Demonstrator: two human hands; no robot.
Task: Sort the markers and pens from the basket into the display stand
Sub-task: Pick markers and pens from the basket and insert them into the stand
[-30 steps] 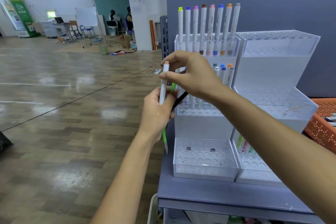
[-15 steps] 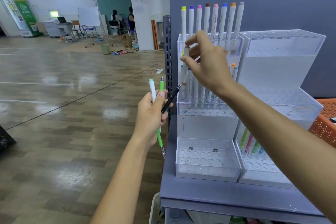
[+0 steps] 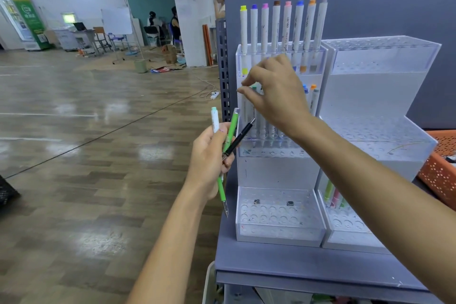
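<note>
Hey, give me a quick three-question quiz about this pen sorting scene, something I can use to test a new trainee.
1. Multiple choice: how many pens does the left hand grip? A one, B three, C five.
2. True or false: the top row of the left display stand holds eight markers.
3. Fill in: the right hand pinches a marker at that stand's ___ tier.
Key: 1 B; 2 true; 3 middle.
</note>
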